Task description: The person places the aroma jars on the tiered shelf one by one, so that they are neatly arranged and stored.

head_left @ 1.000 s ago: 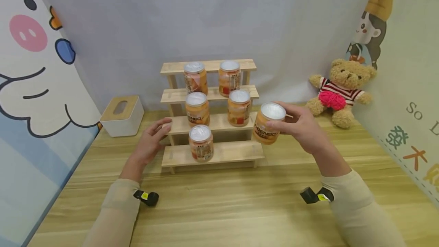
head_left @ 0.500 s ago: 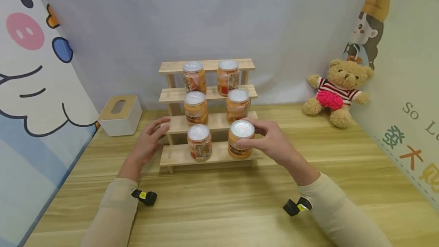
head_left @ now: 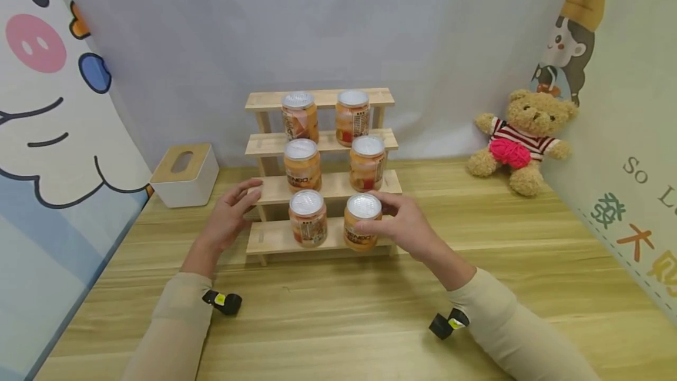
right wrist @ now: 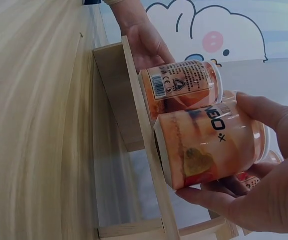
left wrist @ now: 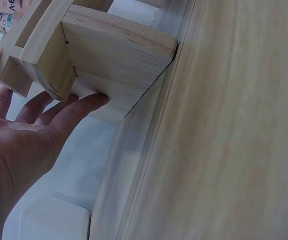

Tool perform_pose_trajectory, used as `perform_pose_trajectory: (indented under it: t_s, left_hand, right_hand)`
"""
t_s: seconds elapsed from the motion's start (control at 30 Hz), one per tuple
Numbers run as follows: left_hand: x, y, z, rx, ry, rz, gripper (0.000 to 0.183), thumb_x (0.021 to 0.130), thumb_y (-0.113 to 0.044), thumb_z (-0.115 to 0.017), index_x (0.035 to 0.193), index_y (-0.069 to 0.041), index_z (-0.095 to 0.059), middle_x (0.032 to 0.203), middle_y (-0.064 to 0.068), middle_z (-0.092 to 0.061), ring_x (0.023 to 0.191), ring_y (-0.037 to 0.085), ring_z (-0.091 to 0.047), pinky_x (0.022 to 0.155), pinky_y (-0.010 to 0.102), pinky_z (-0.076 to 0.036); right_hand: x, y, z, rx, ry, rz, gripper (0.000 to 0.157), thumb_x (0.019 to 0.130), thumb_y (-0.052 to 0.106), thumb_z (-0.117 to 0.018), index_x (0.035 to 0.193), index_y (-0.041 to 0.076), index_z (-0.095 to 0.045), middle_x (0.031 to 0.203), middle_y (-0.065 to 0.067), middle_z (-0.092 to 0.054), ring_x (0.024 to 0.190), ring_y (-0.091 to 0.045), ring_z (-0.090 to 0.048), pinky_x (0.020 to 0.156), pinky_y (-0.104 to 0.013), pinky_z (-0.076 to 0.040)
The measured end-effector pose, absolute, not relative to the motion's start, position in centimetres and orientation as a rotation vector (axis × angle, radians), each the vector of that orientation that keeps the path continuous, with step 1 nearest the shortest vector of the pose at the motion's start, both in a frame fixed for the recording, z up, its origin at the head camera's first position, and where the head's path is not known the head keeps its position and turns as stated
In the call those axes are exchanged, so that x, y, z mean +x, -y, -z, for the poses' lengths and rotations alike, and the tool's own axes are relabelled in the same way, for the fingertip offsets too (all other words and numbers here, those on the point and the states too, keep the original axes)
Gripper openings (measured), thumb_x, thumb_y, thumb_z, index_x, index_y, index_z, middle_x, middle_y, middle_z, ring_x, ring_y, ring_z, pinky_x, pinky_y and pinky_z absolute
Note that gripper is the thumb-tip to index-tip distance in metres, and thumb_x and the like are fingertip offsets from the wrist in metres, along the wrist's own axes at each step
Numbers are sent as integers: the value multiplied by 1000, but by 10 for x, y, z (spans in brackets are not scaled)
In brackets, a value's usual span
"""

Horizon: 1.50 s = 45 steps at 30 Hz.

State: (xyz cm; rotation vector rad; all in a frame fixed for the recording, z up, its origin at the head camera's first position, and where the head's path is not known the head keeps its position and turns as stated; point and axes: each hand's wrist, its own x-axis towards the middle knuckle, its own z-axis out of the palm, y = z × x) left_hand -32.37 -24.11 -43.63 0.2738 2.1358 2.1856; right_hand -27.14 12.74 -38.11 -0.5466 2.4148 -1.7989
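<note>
My right hand [head_left: 404,225] grips a jar of orange canned fruit [head_left: 361,231] with a silver lid, thumb in front and fingers behind. In the right wrist view the held jar [right wrist: 209,145] leans slightly, its base at the bottom plank; whether it rests fully there I cannot tell. Beside it on that step stands a similar jar [head_left: 308,228]. My left hand [head_left: 224,219] rests against the left end of the wooden stepped shelf [head_left: 338,184]. In the left wrist view, the fingers of my left hand [left wrist: 28,142] touch the shelf's side, fairly straight.
Two jars stand on the step above, one of them a fruit jar [head_left: 367,163], and two more behind, including another jar [head_left: 300,116]. A tissue box [head_left: 185,178] sits left of the shelf. A teddy bear [head_left: 520,143] sits at the right against the wall.
My right hand has brought the jar leftward and down from beside the shelf to the bottom step, then slightly further left. My left hand has stayed at the shelf's left end.
</note>
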Motion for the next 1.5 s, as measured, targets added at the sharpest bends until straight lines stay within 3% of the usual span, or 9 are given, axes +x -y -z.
perform_pose_trajectory:
  t_s: [0.27,0.47,0.77,1.5]
  left_hand:
    - [-323,244,438,281,-2149,-2167,42,105,-34,-54,143,-17,-50,163,11,-19,145,37,-20,101,68,-32]
    - [-323,244,440,285,-2149,-2160,44,105,-35,-54,144,-16,-49,165,7,-16,146,38,-19,101,68,-31]
    - [-324,246,440,261,-2161,-2169,41,105,-35,-54,142,-19,-51,162,11,-23,144,37,-24,99,63,-34]
    - [-325,249,440,265,-2161,-2160,44,105,-34,-54,144,-15,-48,163,11,-21,143,39,-23,100,65,-34]
  right_hand:
    - [-272,-124,384,-518,-2450,1857,56,78,15,-87,127,4,-62,118,-10,-65,108,-26,-60,86,-37,-51]
    - [-272,-122,386,-487,-2512,1845,60,76,18,-89,128,6,-62,116,-8,-65,108,-25,-58,84,-38,-50]
    - [-278,-118,391,-486,-2576,1855,64,75,22,-90,127,3,-57,120,-10,-62,109,-27,-58,89,-43,-48]
    - [-284,-115,398,-514,-2618,1866,65,76,24,-90,128,4,-58,119,-10,-63,108,-27,-59,88,-44,-50]
